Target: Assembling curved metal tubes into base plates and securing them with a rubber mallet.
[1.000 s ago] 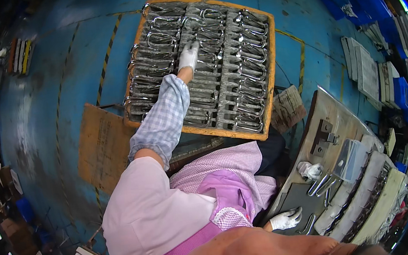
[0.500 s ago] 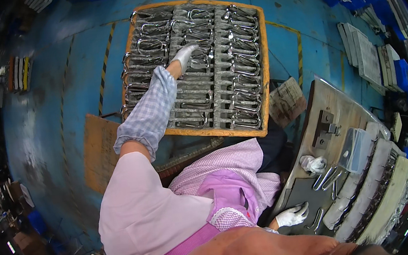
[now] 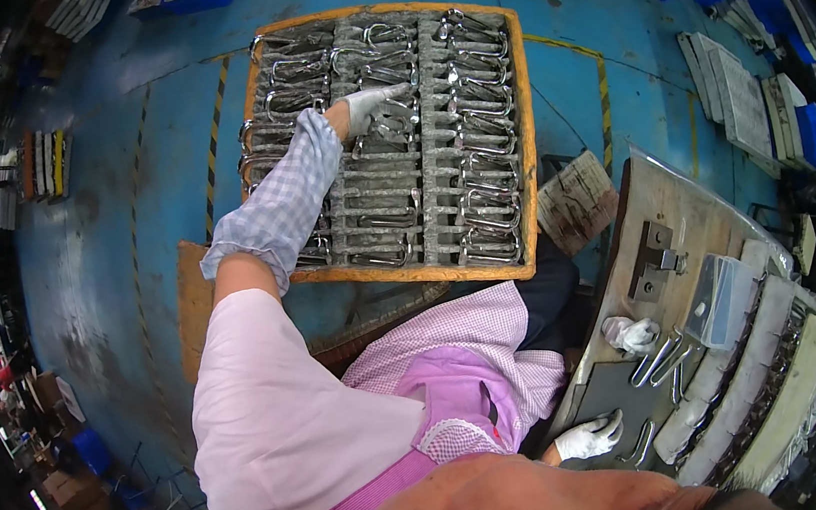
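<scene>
- The blue floor with its striped lines spreads under everything.
- The desk is at the person's right, a dark mat on it; these lie much as they did half a second ago.
- The wooden-rimmed tray sits in front, a little further left in view than before; its three columns carry shiny bent metal pieces.
- The clear plastic box rests on the desk beside long padded strips.
- The left hand, white-gloved, is over the tray's middle column. It pointed more upward earlier; now its fingers stretch rightward across that column. I cannot tell whether it grips a piece.
- The right hand, also gloved, has stayed on the mat, fingers slightly parted, nothing visible in them.
- The crumpled white cloth lies beyond the mat.
- One loose bent piece lies just beside the right hand.
</scene>
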